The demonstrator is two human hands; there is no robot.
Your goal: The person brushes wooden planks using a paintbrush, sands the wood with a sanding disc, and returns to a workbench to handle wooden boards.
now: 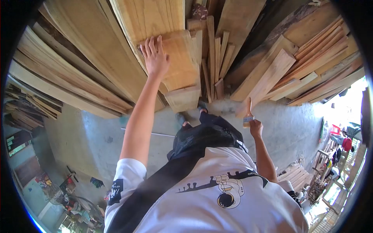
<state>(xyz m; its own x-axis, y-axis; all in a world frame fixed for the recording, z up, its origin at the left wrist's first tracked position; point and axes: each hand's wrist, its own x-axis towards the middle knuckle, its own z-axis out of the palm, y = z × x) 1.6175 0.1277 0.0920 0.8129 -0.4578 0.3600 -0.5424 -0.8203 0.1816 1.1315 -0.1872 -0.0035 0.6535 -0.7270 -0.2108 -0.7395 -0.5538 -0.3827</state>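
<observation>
My left hand [156, 58] lies with its fingers stretched out over a smooth wooden board [178, 58], near the board's far edge. Beneath and beyond it a longer, wide plank [151, 17] leans away from me. In my right hand [255, 128] is a paintbrush [248, 114], gripped near its metal band, with the wooden handle pointing away from my body. The brush is held out to my right, above the concrete floor and apart from the board. Part of my right-hand fingers is hidden behind the brush.
Long planks [77, 39] stand fanned out to the left. Narrow strips [217, 54] and a thick beam [276, 73] lean to the right. A thin white rod [151, 134] lies on the concrete floor [97, 136]. Clutter fills both lower corners, including a red plastic stool [335, 129].
</observation>
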